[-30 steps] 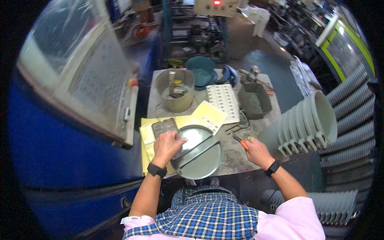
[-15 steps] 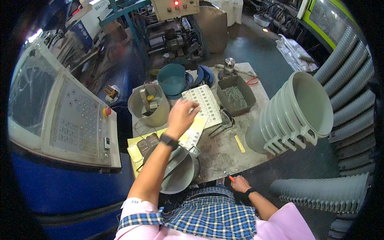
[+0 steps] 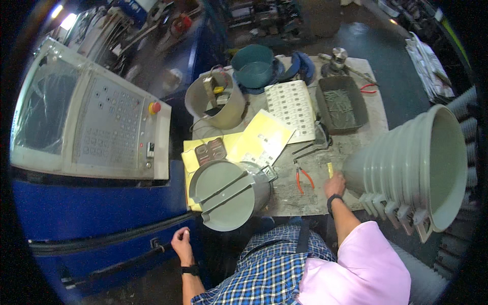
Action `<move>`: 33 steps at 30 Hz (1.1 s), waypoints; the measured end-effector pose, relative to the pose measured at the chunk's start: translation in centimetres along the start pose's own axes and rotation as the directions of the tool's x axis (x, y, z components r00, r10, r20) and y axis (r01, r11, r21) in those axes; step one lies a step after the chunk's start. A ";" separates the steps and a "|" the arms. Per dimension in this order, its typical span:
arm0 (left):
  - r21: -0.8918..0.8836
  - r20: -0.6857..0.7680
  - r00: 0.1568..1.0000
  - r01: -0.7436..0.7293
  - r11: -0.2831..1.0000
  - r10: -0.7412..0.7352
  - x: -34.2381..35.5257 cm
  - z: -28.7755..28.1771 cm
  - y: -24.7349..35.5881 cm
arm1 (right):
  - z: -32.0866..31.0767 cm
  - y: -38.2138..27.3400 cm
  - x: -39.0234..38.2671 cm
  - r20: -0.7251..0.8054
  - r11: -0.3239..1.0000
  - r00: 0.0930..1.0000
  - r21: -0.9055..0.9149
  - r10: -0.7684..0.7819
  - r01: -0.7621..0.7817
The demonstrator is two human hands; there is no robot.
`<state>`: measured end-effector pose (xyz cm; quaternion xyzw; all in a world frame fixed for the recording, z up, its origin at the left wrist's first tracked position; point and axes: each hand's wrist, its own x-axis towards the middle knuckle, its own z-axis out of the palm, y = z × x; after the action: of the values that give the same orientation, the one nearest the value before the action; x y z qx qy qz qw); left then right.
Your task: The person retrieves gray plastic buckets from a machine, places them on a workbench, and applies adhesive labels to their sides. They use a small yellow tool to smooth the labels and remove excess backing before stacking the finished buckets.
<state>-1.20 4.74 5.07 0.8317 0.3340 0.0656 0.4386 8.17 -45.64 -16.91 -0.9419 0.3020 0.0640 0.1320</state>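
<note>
ideally, right hand (image 3: 334, 185) (grip unclear) should pinch yellow strip (image 3: 330, 169) at twelve o'clock squarely; left hand (image 3: 181, 242) empty, part-open.

"What sort of place is this?"

"A factory workshop, I'd say. At the left of the frame there's a machine control panel (image 3: 109, 122) with a keypad and a red push button (image 3: 154, 108), above blue machine housing (image 3: 101, 218)."

"Anything else?"

"Dark machinery (image 3: 264, 23) at the upper middle, a stained worktable (image 3: 282, 203) with pliers (image 3: 299, 179) at the centre, and matching grey pails (image 3: 406, 157) nested together at the right."
</note>
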 end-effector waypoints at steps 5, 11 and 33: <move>0.064 0.090 0.967 0.232 0.971 -0.237 -7.0 -0.3 -1.8 | 2.0 -0.4 1.9 0.161 0.981 0.968 -0.059 0.190 -0.182; 0.325 0.237 0.955 0.097 0.941 -0.180 -10.0 0.6 -0.1 | 0.8 -0.6 2.3 0.315 0.976 0.935 0.082 0.166 -0.201; -0.048 0.427 0.904 0.059 0.997 -0.033 7.7 10.3 -6.1 | -13.5 -19.1 -15.8 0.066 0.673 0.840 0.633 -0.539 0.382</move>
<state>5.84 4.77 -7.31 0.8043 0.2478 -0.1178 0.5270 7.15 -25.86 3.14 -0.8807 0.0381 0.0468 0.4699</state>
